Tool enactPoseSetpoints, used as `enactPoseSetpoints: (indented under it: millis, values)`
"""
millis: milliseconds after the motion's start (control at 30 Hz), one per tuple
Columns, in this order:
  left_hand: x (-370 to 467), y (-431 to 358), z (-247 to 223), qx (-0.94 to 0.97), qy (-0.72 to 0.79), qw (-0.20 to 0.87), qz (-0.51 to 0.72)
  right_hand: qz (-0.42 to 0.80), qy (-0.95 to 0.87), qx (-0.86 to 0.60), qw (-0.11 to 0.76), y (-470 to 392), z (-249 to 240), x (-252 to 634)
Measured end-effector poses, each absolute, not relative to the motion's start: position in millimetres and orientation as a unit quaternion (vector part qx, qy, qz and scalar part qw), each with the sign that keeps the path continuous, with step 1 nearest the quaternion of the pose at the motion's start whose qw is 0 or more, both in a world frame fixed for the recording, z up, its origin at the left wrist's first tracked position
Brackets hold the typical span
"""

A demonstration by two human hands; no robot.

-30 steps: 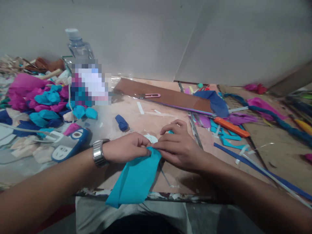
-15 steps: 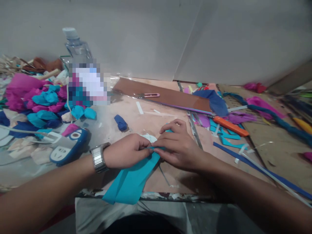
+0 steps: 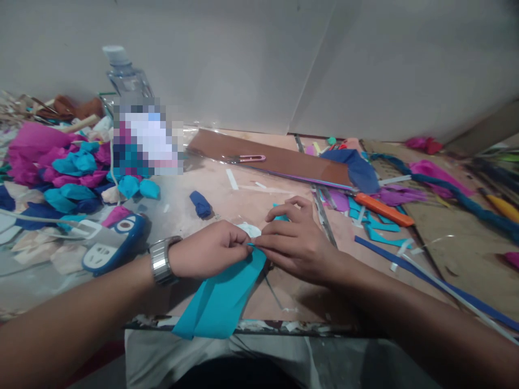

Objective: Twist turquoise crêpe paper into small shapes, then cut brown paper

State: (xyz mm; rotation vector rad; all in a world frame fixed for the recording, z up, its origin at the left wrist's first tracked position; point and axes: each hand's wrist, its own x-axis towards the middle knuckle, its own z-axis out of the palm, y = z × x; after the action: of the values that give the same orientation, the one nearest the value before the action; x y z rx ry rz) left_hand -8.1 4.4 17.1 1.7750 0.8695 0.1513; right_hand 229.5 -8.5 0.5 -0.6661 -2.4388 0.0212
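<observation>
A turquoise strip (image 3: 223, 300) hangs from between both hands and drapes over the front edge of the table. My left hand (image 3: 211, 251) is closed, its thumb and fingers pinching the strip's upper end. Beside it, my right hand (image 3: 294, 237) pinches the same end with thumb and fingertips, the other fingers curled above. A white round object (image 3: 250, 230) lies just behind the fingertips, partly hidden. Behind my left hand sits a small dark blue bundle (image 3: 201, 204).
Pink, blue and turquoise bundles (image 3: 77, 162) pile up at left, near a blue and white device (image 3: 115, 246) and a bottle (image 3: 130, 75). A brown sheet (image 3: 267, 159) lies behind with pink-handled snips (image 3: 251, 158). An orange cutter (image 3: 383, 209) and scraps lie right.
Both hands stay together on the strip with only slight finger movement. The strip's lower end has shifted a little to the right.
</observation>
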Motion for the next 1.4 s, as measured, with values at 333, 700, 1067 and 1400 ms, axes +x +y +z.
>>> enactPoseSetpoints:
  millis: [333, 700, 1067, 1400]
  values:
    - [-6.7, 6.3, 14.3, 0.740, 0.379, 0.547, 0.101, 0.002, -0.919, -0.249, 0.307, -7.8, 1.7, 231.1]
    - [-6.0, 2.8, 11.4, 0.780, 0.383, 0.480, 0.117, 0.042, -0.906, -0.284, 0.312, -7.4, -2.7, 231.6]
    - [-5.6, 2.6, 9.9, 0.794, 0.379, 0.458, 0.126, 0.047, -0.901, -0.298, 0.312, -8.2, -2.6, 231.2]
    - [-4.2, 0.7, 12.7, 0.802, 0.381, 0.436, 0.148, 0.019, -0.910, -0.300, 0.287, -11.2, 3.0, 228.8]
